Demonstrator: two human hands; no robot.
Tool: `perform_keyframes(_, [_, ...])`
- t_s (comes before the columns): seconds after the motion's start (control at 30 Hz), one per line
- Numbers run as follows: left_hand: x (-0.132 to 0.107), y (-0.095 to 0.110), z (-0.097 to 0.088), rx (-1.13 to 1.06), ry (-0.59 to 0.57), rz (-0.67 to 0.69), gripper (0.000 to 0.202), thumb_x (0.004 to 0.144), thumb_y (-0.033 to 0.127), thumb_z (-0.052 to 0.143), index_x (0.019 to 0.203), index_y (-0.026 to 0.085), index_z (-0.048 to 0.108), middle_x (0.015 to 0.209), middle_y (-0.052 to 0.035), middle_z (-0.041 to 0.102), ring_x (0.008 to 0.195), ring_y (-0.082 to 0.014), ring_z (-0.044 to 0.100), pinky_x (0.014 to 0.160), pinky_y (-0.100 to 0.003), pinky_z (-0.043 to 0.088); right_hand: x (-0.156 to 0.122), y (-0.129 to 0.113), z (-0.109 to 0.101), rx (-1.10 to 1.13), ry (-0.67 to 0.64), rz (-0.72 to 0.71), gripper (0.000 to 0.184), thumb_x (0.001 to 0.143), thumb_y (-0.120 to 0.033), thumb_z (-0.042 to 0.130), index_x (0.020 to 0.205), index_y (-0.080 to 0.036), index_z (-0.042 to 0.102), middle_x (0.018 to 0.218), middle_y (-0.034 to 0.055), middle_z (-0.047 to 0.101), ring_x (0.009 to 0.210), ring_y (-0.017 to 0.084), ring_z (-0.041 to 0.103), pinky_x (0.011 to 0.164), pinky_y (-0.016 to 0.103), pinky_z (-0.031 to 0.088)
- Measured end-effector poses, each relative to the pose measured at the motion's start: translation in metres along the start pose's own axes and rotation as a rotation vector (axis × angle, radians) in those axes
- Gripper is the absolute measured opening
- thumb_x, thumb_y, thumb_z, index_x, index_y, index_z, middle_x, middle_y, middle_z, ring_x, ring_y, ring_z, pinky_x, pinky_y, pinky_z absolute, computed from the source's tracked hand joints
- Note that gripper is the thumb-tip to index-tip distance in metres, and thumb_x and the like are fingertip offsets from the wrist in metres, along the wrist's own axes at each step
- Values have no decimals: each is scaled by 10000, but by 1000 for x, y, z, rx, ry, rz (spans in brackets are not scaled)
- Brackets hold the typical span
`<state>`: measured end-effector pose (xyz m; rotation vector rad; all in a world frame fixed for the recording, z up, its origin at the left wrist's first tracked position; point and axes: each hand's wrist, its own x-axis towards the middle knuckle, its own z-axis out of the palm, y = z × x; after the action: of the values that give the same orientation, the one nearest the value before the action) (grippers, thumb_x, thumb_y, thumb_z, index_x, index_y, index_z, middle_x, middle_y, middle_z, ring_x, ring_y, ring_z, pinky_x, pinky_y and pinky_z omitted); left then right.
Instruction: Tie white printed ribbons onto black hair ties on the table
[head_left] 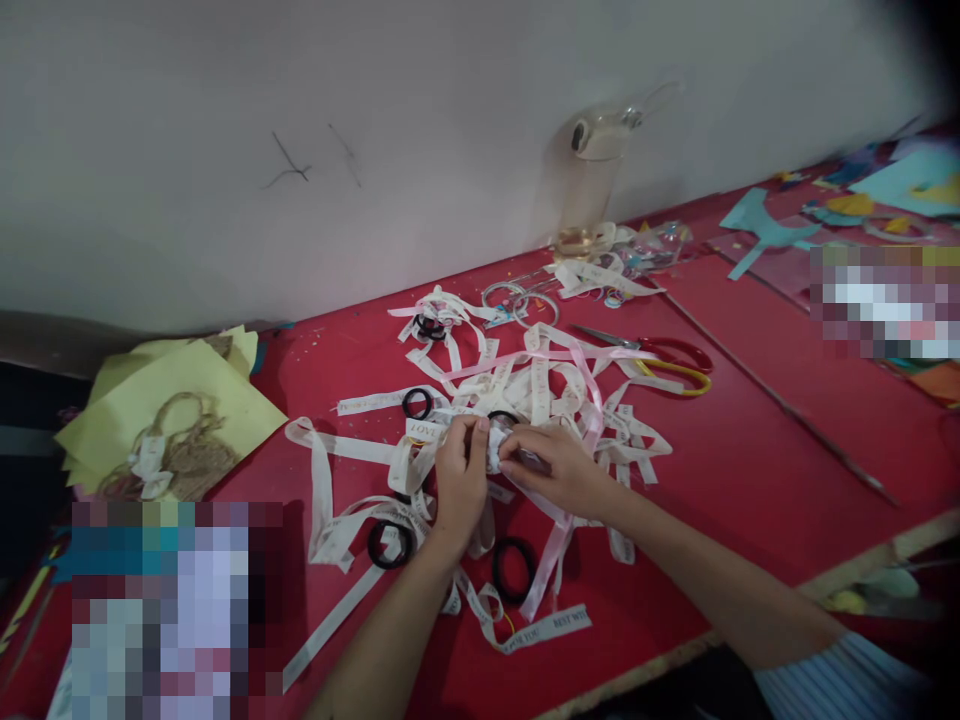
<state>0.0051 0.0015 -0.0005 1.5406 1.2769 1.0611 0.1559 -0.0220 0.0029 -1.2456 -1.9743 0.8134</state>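
Observation:
Over a red tabletop, my left hand (459,480) and my right hand (559,462) meet with fingers pinched on a bunched white ribbon (494,448). A black ring-shaped band (504,415), like a hair tie, shows just behind the fingertips. Whether the ribbon is tied to it I cannot tell. White ribbon strips (551,388) with dark lettering lie tangled around both hands, and a pink ribbon (589,390) runs through them. More black bands lie nearby: one (514,570) below my hands, another (390,544) to the left and a smaller one (417,403) farther back.
Red-and-yellow-handled scissors (675,366) lie right of the ribbons. A clear bottle (589,190) stands against the wall, beside metal rings (536,310). Yellow paper sheets (172,375) with twine (199,455) are at left. A thin stick (780,400) crosses the table at right.

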Motion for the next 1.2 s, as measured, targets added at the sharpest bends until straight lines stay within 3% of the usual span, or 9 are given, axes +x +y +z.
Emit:
perform_keyframes(0.7, [2,-1,0,-13,-23,3,210,918,341,421,797,189,502,733,26,502,705,-119,463,686,-224,363,1,-1,2,26,18,19,36,871,-189,537,872,-206,569,737,-35,603,630,93,505,627,216,332])
perform_keyframes(1.2, [2,0,0,-9,-36,1,216,912,351,423,798,190,512,729,25,512,700,-122,477,690,-226,378,0,-1,1,-135,-8,49,47,859,-233,546,889,-216,579,709,-42,595,571,89,479,579,219,292])
